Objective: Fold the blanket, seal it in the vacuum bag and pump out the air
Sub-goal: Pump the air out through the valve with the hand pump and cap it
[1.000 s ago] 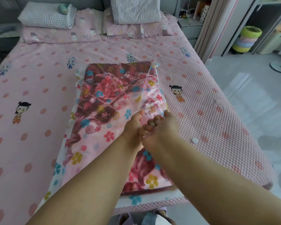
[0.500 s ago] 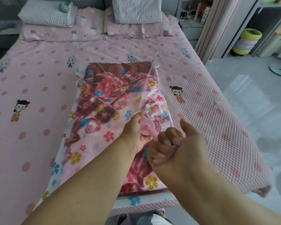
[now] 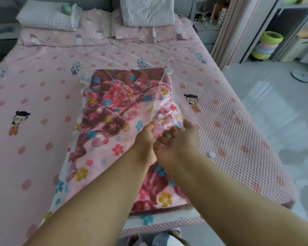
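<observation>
Right hand [image 3: 180,144] back against left hand [image 3: 146,139] after pulling away, both curled on the clear plastic vacuum bag [image 3: 169,118], floral pink folded blanket [image 3: 117,110] inside beneath them, on pink bed [image 3: 229,132]

One bed [image 3: 43,157], one folded blanket [image 3: 117,110] in one vacuum bag [image 3: 165,119], two hands, three pillows at twelve o'clock, one folded quilt [image 3: 147,10], two small white discs on the bedspread

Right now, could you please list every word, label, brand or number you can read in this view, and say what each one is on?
None can be read.
The bedspread carries only cartoon figures and dots, no lettering.
The blanket inside the vacuum bag shows flowers only.
Items on the nightstand are too small and blurred.
</observation>
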Available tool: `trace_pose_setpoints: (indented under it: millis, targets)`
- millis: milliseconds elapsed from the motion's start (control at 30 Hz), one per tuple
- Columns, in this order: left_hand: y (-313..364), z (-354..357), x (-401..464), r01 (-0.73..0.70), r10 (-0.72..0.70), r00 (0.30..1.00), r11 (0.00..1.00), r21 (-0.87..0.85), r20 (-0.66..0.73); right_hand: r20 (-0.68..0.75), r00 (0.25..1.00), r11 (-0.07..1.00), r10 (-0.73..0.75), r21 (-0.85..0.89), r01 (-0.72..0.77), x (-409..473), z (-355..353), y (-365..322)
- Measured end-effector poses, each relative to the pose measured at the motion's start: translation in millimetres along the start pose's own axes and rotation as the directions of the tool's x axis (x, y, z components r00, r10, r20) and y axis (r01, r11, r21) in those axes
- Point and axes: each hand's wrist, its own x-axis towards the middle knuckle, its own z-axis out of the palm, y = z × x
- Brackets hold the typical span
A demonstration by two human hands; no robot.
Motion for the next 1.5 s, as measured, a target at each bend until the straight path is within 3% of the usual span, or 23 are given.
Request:
trace_pose_setpoints:
  millis: [67,133,267,333,433,600,700,800,933,1133,1233,1333,1433,1500]
  targets:
    - [1,-1,0,0.006,-0.004,0.999,0.999,-0.04,0.049,-0.022,1.0,1.0,-0.011,-0.006,0.011,6,13,2]
    - [2,-3,-1,0.007,-0.007,1.0,1.0,0.002,-0.003,0.064,0.998,0.999,0.028,-0.048,-0.025,-7,-1,-2]
    - [-4,-4,2,-0.136,0.145,0.983,0.987,0.082,-0.114,0.15,0.986,0.996,0.067,-0.072,-0.056,-30,-26,-7]
    - [-2,0,2,-0.077,0.079,0.994,0.996,0.033,-0.069,0.065,0.998,0.999,0.022,0.024,-0.023,-7,-9,-4]
    - [0,1,3,0.01,-0.007,0.999,0.996,-0.087,0.037,-0.012,1.0,1.0,-0.007,0.02,0.008,7,12,-2]
    - [-6,-5,11,-0.13,0.139,0.984,0.988,0.083,-0.109,0.156,0.985,0.997,0.069,-0.042,-0.063,-30,-32,-9]
    - [-4,-1,7,-0.037,0.038,0.998,0.999,0.023,-0.039,0.058,0.998,0.998,0.023,0.063,-0.026,-4,-10,-7]
    - [-3,0,0,0.003,0.0,0.999,0.999,-0.052,0.039,-0.016,1.0,1.0,0.001,0.029,-0.001,8,9,-2]
    - [-7,-5,3,-0.124,0.134,0.985,0.988,0.088,-0.112,0.16,0.985,0.996,0.07,-0.066,-0.06,-27,-28,-7]
    - [-4,-7,3,-0.006,0.008,0.999,1.0,-0.027,0.041,-0.002,1.0,1.0,-0.024,0.011,0.024,11,8,6]
    - [-6,-10,6,-0.094,0.097,0.992,0.995,0.045,-0.08,0.122,0.992,0.999,0.038,-0.029,-0.035,-11,-17,-1]
    - [-5,-10,6,-0.119,0.125,0.987,0.991,0.06,-0.1,0.198,0.978,0.996,0.065,-0.073,-0.052,-29,-32,-2]
    - [-1,-6,0,-0.016,0.016,1.0,1.0,0.002,-0.023,0.034,0.999,1.0,-0.004,0.017,0.003,1,-4,3]
    - [-1,-4,-2,-0.005,0.005,1.0,1.0,-0.027,-0.001,0.003,1.0,1.0,-0.018,0.011,0.018,7,8,5]
